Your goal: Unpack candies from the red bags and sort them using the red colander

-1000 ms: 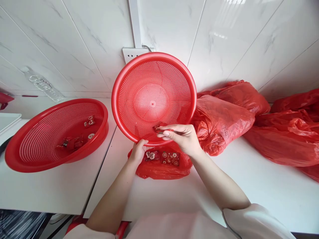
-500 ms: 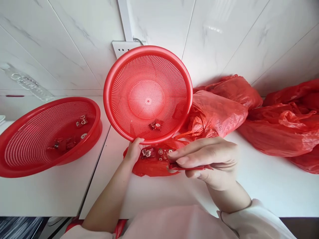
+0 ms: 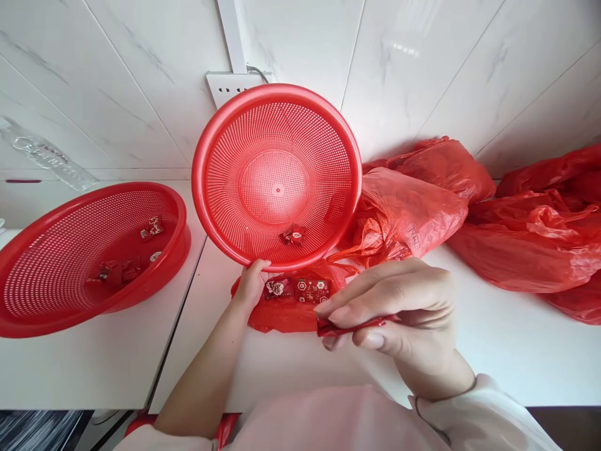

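My left hand (image 3: 252,285) grips the lower rim of a round red plastic colander (image 3: 278,134), thumb over the edge; its other fingers are hidden behind. The colander is tilted so its inside faces me, and a small red wrapped packet (image 3: 293,235) lies low inside it. In front of it, an open red plastic bag (image 3: 282,319) shows printed red packets (image 3: 313,290) in its mouth. My right hand (image 3: 399,310) is raised nearer to me, right of the bag, pinching a small red packet (image 3: 353,327) seen nearly edge-on between fingers and thumb.
A second red colander (image 3: 51,263) with several red packets inside leans at the left. Filled red plastic bags (image 3: 413,207) lie along the wall at the right. A clear plastic bottle (image 3: 51,156) lies back left. A socket strip (image 3: 225,88) sits behind the middle colander.
My right hand has turned slightly and shifted a little, still pinching the red packet, and more of the printed packets in the bag shows. The left hand keeps its hold on the colander rim.
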`<state>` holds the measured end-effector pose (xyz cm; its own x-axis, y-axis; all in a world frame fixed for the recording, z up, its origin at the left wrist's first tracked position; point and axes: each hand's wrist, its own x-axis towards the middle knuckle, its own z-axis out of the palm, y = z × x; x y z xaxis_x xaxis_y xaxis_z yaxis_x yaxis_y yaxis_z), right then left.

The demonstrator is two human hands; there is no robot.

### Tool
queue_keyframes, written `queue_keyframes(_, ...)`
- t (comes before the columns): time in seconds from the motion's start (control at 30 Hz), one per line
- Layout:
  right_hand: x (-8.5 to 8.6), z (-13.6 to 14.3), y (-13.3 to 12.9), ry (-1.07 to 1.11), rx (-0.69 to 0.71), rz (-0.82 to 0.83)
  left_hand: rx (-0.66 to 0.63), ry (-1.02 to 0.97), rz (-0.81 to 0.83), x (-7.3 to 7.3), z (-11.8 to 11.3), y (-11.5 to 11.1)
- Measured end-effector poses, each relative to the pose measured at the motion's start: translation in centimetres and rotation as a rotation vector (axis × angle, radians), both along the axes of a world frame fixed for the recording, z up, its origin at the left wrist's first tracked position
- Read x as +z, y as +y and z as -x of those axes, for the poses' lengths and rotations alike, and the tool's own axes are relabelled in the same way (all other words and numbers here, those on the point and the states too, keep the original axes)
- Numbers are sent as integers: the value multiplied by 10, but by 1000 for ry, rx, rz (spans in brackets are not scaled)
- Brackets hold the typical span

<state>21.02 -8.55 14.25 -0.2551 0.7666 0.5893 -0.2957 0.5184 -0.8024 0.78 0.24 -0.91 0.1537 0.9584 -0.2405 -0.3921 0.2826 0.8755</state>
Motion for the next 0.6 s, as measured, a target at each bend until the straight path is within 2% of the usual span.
queue_keyframes(0.1,3,4,-7,35,-21,102,-49,-61,-17,-1,0,0)
queue_keyframes(0.2,3,6,-11,40,-24,172,-46,-66,-14,0,0,0)
queue_keyframes(0.47,4,-4,-6,-130,-13,71,-40,-71,-16,2,-1,0)
queue_keyframes(0.6,6,-3,-9,-146,-21,54,-38,-82,-27,1,-1,0)
